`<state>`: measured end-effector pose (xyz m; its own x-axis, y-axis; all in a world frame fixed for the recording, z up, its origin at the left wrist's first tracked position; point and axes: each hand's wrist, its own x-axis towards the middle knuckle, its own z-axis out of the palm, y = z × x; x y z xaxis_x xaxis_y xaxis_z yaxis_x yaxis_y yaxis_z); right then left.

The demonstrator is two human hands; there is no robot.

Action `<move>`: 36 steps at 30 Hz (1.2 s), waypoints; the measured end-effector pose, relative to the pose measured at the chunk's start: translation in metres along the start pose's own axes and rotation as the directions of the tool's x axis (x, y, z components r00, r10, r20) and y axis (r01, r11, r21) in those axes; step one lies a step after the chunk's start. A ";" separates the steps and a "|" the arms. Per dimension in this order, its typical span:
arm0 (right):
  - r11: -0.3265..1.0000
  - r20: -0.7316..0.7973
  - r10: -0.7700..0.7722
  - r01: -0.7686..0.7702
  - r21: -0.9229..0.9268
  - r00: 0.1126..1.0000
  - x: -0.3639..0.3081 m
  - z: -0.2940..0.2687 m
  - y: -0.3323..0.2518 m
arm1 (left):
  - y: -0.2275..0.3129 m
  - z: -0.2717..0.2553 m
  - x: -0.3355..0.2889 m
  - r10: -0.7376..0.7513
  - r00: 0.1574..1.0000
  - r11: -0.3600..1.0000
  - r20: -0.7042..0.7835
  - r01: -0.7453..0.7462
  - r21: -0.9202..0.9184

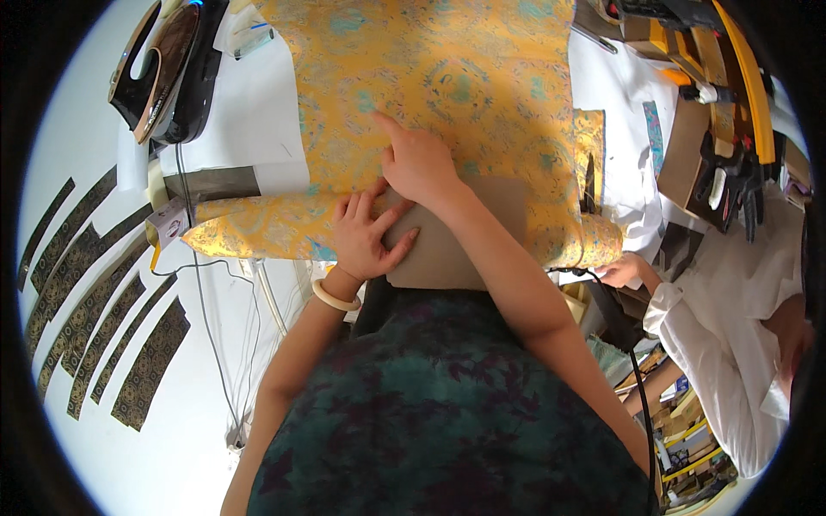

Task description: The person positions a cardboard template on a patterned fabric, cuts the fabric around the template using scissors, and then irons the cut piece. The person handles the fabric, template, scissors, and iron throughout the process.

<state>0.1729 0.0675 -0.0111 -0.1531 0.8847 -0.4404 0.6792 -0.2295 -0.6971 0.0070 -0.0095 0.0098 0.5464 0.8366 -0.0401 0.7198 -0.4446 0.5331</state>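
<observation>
Yellow brocade fabric [516, 77] with blue-green motifs lies spread over the table and drapes over its near edge. A grey-brown flat panel [508, 215], perhaps card, lies over that edge in front of me. My left hand [366, 236], with a pale bangle on the wrist, rests with spread fingers across the fabric and the panel's left side. Just beyond it, my right hand [420, 163] lies on the fabric, index finger stretched forward and the other fingers bent and partly hidden. Neither hand shows anything held. My right forearm crosses above the panel.
A steam iron [176, 73] stands at the far left, its cord hanging down. Dark patterned strips [112, 318] lie left on a white surface. Dark scissors [588, 185] lie on the fabric's right side. A co-worker's hand [624, 269] and white sleeve are at right, near crowded tools.
</observation>
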 end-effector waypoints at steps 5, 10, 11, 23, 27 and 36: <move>0.993 0.117 0.060 -0.071 0.093 0.991 0.009 0.000 0.008 | 0.004 -0.004 0.004 -0.040 0.999 0.999 0.009 0.040 -0.023; 0.999 0.089 0.031 -0.035 0.042 0.996 0.006 0.009 0.020 | 0.001 0.001 0.005 -0.041 0.999 0.998 0.011 0.042 -0.046; 0.999 0.072 0.016 -0.018 0.027 0.997 0.006 0.012 0.023 | 0.001 0.002 0.005 -0.047 0.999 0.998 0.018 0.047 -0.052; 0.995 0.074 0.080 -0.075 -0.067 0.994 -0.001 -0.012 0.002 | -0.008 0.009 -0.002 -0.034 0.999 0.999 0.004 0.034 -0.041; 0.970 0.015 0.213 -0.209 -0.123 0.977 -0.017 -0.048 0.002 | -0.006 0.010 0.004 -0.039 0.999 0.998 -0.021 0.038 -0.051; 0.928 -0.087 0.369 -0.372 -0.020 0.925 -0.034 -0.096 0.042 | -0.006 0.008 0.005 -0.048 0.999 0.998 0.024 0.049 -0.027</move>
<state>0.2755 0.0668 0.0289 0.1715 0.7689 -0.6159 0.7014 -0.5343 -0.4717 0.0089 -0.0050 -0.0007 0.5216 0.8488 -0.0861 0.7337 -0.3947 0.5531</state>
